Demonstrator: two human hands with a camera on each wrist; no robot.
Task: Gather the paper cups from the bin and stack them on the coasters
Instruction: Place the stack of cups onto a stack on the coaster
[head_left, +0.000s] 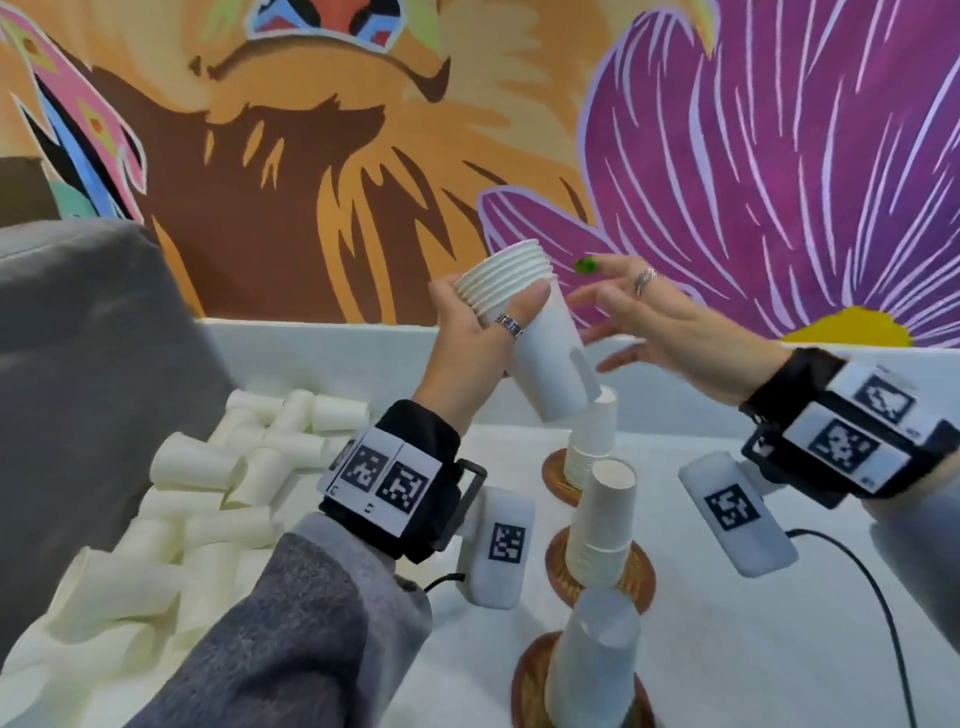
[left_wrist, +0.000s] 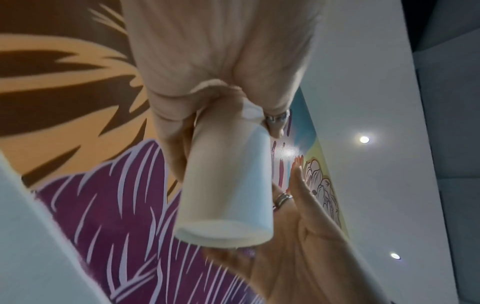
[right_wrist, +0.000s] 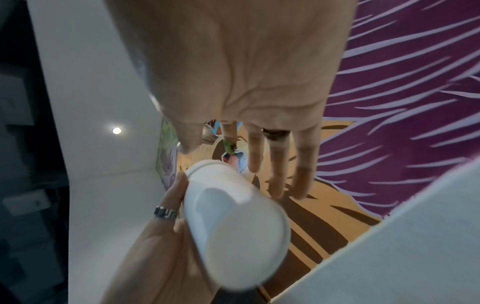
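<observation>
My left hand (head_left: 483, 322) grips a nested stack of white paper cups (head_left: 540, 338), rims tilted up to the left, held in the air above the table. The same stack (left_wrist: 228, 185) fills the left wrist view and shows base-first in the right wrist view as the cup stack (right_wrist: 233, 222). My right hand (head_left: 639, 317) hovers just right of the stack with fingers spread and straight, holding nothing. Three upside-down cup stacks stand on brown coasters: far (head_left: 592, 441), middle (head_left: 605, 525), near (head_left: 592, 675). Loose cups (head_left: 208, 499) fill the bin at the left.
A grey cushion (head_left: 88, 338) rises behind the bin at the left. A black cable (head_left: 878, 597) runs across the white table (head_left: 779, 649) at the right. A painted mural wall (head_left: 519, 130) stands behind the table's far edge.
</observation>
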